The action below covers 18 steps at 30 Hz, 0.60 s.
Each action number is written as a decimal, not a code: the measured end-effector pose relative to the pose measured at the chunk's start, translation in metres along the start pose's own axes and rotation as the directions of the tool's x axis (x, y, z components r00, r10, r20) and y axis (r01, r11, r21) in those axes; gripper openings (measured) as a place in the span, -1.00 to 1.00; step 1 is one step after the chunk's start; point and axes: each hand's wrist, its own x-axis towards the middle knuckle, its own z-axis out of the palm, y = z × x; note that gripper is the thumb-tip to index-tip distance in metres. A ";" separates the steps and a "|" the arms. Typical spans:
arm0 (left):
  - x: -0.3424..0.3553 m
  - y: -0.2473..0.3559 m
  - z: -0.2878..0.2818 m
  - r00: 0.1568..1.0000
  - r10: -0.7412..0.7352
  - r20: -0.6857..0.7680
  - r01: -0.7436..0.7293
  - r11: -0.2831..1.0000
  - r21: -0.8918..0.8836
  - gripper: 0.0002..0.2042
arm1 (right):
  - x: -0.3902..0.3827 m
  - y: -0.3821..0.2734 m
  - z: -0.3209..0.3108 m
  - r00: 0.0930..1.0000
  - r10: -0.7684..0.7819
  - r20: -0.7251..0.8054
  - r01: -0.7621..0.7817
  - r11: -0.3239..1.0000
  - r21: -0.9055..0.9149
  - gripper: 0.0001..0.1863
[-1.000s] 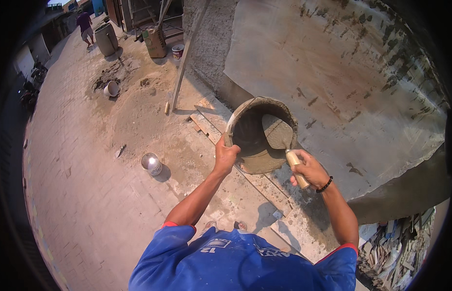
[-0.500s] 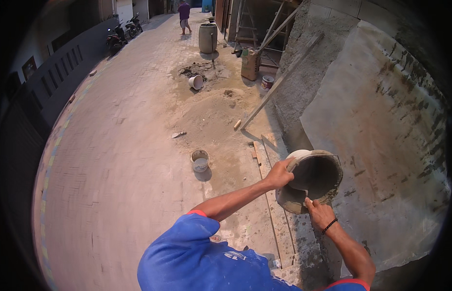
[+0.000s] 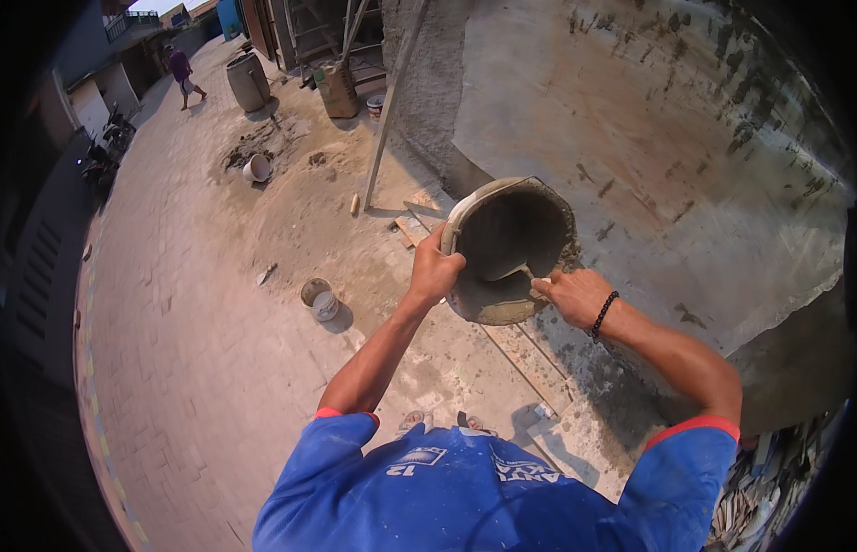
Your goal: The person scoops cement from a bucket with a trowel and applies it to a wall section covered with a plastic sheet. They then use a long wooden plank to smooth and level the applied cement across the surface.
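A mortar-caked bucket (image 3: 466, 207) is held tilted above the ground (image 3: 217, 368), a trowel (image 3: 523, 270) reaching into its mouth. The left hand (image 3: 438, 269) has its grip clamped on the bucket's rim, the right hand (image 3: 579, 296) around the trowel's handle. Left of the bucket stands a small pail (image 3: 324, 304); beyond, a sand heap (image 3: 304, 212).
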 end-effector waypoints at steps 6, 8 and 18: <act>-0.004 -0.028 0.053 0.982 0.101 -0.159 -0.078 0.986 0.146 -0.37 | 0.003 0.001 -0.005 0.899 0.298 -0.320 -0.319 0.948 -0.012 -0.57; -0.004 -0.024 0.077 0.966 0.161 -0.204 -0.128 0.978 0.167 -0.37 | 0.022 -0.006 0.043 0.852 0.326 -0.410 -0.425 0.887 -0.177 -0.50; -0.008 -0.056 0.111 0.908 0.326 -0.264 -0.275 0.938 0.213 -0.31 | -0.022 0.028 0.003 0.950 0.235 -0.205 -0.230 0.972 0.051 -0.55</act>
